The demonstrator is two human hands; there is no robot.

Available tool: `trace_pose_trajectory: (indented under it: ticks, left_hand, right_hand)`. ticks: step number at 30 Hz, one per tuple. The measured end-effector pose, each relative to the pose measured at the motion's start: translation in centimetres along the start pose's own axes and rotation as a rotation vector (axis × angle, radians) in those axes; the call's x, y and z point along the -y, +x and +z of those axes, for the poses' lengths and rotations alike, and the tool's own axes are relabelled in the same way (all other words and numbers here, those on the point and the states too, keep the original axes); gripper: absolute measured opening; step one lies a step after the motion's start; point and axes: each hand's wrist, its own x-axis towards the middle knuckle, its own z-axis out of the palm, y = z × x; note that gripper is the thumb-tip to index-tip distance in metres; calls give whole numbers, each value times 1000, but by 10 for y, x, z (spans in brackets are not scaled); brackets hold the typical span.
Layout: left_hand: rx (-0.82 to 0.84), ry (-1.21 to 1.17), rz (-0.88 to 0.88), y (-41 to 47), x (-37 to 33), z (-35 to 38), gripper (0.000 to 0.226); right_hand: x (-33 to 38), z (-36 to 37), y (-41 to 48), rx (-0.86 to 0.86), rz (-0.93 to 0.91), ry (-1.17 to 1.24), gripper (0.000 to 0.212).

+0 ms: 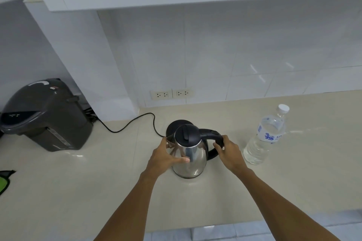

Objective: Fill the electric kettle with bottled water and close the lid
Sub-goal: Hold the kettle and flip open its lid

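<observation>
A steel electric kettle [193, 159] with a black lid [187, 132] stands on the beige counter [78, 191], lid down. It sits in front of its round black base [177, 123]. My left hand [165, 157] cups the kettle's left side, thumb across the steel body. My right hand [229, 152] wraps the black handle [212, 135]. A clear water bottle [264, 137] with a white cap and blue label stands upright to the right of the kettle, capped and untouched.
A dark grey hot-water dispenser [46, 115] stands at the far left. A black cord [129, 125] runs from the base toward it. Two wall sockets [172, 94] sit in the tiled backsplash. A green item [4, 181] lies at the left edge.
</observation>
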Motion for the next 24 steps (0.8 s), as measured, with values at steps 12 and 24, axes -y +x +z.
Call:
trace_pose_trajectory:
  ticks: [12,24]
  left_hand:
    - [-16,-41,28,-1,-8,8,112]
    - [-11,-7,77,-3,-13,5,106]
  right_hand:
    - [97,-14,7,-170,-161,-103,52]
    - [136,0,6,-6,-305,-390,45]
